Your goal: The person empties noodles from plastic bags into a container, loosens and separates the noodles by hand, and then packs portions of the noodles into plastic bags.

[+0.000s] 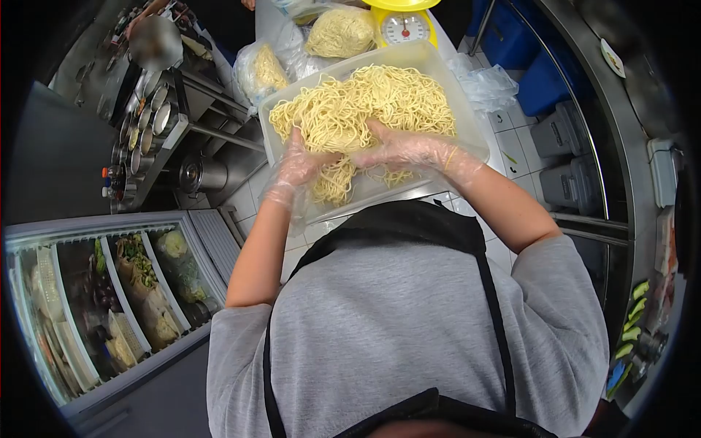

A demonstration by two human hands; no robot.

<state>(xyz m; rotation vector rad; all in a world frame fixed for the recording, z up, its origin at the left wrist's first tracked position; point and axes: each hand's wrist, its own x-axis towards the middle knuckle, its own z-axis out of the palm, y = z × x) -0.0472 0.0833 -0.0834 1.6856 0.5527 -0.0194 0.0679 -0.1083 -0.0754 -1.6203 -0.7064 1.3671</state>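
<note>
Behind the tub [473,139], bags [341,33] and a scale [406,28] crowd the desk; our hands [298,164] grasp noodles [401,98].

Only illegible markings [405,23] on scale dial [406,31].

Noodles [409,95] in tub [471,139], scale [405,28] behind; bagged noodles [340,33] behind tub too, L of scale.
</note>
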